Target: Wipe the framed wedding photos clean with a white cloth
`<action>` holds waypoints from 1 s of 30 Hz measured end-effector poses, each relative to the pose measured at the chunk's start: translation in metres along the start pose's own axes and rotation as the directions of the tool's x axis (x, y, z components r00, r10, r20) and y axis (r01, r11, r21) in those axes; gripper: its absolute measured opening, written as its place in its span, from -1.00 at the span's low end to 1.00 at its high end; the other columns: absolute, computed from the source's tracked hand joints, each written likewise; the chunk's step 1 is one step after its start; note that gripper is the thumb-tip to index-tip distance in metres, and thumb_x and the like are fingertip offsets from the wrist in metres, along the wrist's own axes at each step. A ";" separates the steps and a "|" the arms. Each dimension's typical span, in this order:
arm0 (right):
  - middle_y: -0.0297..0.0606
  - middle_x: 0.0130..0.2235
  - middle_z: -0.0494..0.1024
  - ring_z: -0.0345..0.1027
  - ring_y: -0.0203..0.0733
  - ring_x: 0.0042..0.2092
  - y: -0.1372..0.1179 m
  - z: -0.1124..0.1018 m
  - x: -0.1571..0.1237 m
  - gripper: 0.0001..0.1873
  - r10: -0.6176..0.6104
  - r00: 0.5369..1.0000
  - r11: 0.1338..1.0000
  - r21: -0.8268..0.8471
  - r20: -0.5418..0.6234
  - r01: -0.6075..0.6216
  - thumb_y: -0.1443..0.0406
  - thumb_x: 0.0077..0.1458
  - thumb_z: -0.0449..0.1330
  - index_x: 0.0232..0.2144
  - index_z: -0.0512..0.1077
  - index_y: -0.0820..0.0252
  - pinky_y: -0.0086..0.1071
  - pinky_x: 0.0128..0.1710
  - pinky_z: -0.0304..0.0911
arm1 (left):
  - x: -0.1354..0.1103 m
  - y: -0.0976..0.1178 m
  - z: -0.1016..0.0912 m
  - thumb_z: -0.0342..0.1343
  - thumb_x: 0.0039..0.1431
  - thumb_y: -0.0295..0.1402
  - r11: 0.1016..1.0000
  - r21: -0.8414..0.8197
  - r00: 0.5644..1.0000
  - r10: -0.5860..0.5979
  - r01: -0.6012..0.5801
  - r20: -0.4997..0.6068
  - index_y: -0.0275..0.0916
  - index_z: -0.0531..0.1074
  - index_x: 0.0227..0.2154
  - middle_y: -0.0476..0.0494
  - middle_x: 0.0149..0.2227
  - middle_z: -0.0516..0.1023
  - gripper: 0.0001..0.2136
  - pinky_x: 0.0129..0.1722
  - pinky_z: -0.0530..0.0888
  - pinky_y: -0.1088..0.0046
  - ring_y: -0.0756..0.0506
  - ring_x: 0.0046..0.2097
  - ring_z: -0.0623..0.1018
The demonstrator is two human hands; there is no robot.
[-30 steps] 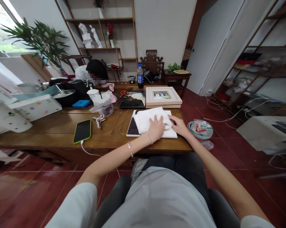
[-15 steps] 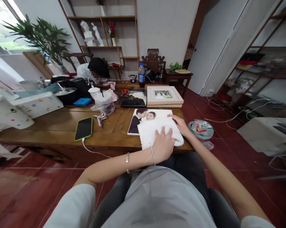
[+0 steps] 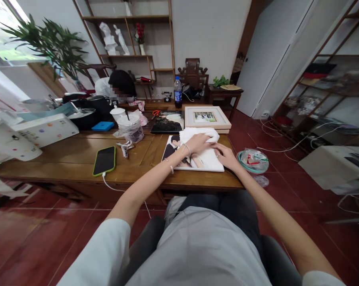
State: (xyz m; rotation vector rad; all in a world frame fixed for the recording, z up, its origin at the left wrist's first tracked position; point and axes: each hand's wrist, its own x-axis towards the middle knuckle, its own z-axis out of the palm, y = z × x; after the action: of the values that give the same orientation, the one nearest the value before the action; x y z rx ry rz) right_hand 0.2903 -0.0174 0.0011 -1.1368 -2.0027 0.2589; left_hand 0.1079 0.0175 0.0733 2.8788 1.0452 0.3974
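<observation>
A large photo print (image 3: pixel 207 161) lies flat on the wooden table (image 3: pixel 78 153) in front of me. My left hand (image 3: pixel 197 143) presses a white cloth (image 3: pixel 203 134) onto the far part of the print, fingers curled over the cloth. My right hand (image 3: pixel 225 155) rests flat on the print's right edge, fingers spread, holding it down.
A framed photo (image 3: pixel 206 118) and a dark print (image 3: pixel 166 122) lie beyond the print. A green-cased phone (image 3: pixel 104 160) on a cable, a metal clip (image 3: pixel 125 147), plastic cups (image 3: pixel 131 128) and boxes sit to the left. Another person sits at the table's far side. A round container (image 3: pixel 252 161) stands on the floor, right.
My left hand has pushed the white cloth from the near edge of the print to its far end, uncovering the lower part of the picture. My right hand stayed on the right edge.
</observation>
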 end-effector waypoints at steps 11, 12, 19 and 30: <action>-0.19 0.01 0.50 0.34 -0.09 0.06 0.003 0.002 0.000 -0.64 0.012 1.000 1.000 0.028 -0.006 -0.011 0.41 0.04 0.01 -0.15 0.49 0.15 -0.17 0.12 0.16 | -0.011 -0.001 0.007 -0.13 0.27 -0.29 0.970 0.115 0.977 -0.214 0.212 0.008 -0.25 0.41 -0.08 -0.26 -0.01 0.46 -0.71 -0.01 0.36 0.27 -0.20 0.00 0.46; -0.17 0.02 0.49 0.33 -0.09 0.08 0.004 0.003 0.000 -0.64 0.011 1.000 0.999 0.031 -0.012 -0.010 0.41 0.04 0.02 -0.15 0.50 0.16 -0.17 0.13 0.15 | -0.018 -0.002 0.007 -0.12 0.26 -0.32 0.963 0.142 0.973 -0.230 0.228 -0.003 -0.26 0.40 -0.06 -0.28 0.01 0.44 -0.71 0.02 0.34 0.23 -0.21 0.03 0.44; -0.18 0.02 0.49 0.32 -0.06 0.09 0.005 0.001 0.000 -0.60 -0.006 1.000 1.000 0.027 -0.009 0.007 0.43 -0.01 0.03 -0.13 0.50 0.13 -0.16 0.11 0.19 | -0.080 0.062 0.014 -0.07 0.19 -0.42 0.962 0.243 0.992 -0.129 0.128 -0.009 -0.23 0.44 -0.07 -0.24 0.21 0.25 -0.70 0.14 0.17 -0.08 -0.32 0.25 0.15; -0.18 -0.02 0.52 0.40 -0.03 -0.03 -0.003 -0.005 0.000 -0.49 0.021 1.000 0.999 0.025 0.000 -0.021 0.43 -0.03 0.02 0.00 0.40 0.16 -0.15 -0.01 0.27 | -0.089 0.075 0.007 -0.06 0.20 -0.38 0.978 0.209 0.999 -0.024 0.014 0.041 -0.23 0.40 -0.03 -0.19 0.22 0.26 -0.69 0.13 0.24 0.04 -0.27 0.25 0.18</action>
State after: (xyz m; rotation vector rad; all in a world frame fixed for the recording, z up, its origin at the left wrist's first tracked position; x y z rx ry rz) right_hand 0.2921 -0.0201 0.0056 -1.1426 -1.9828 0.2942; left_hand 0.0909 -0.0962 0.0574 3.0407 1.1726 0.2349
